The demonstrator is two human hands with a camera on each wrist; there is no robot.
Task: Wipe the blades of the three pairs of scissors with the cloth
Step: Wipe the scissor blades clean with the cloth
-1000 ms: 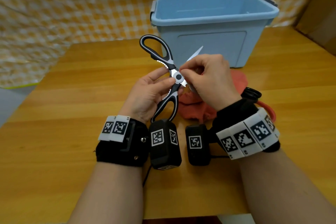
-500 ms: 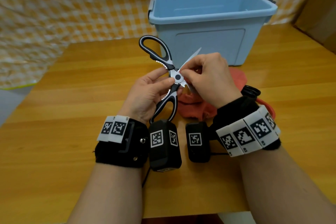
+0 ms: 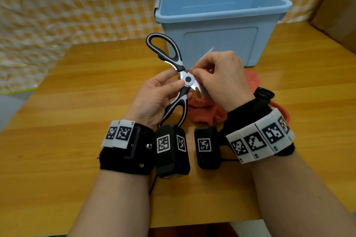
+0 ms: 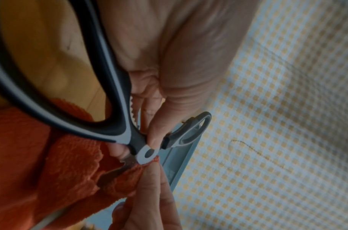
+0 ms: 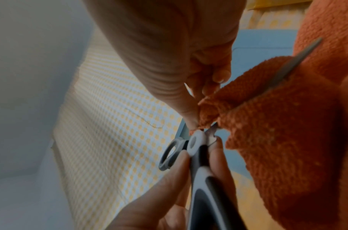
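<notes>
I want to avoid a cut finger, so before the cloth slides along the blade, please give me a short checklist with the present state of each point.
1. Left hand holds the black-and-white scissors firmly at the pivot: ok.
2. Scissors are open, blades apart: ok.
3. Right hand pinches the orange cloth round the blade near the pivot: ok.
4. Cloth lies between the right fingers and the blade edge: cannot tell, the fold hides it.
5. Blade tip points away from both hands, toward the blue bin: ok.
6. Other scissors lie apart on the table: ok.
</notes>
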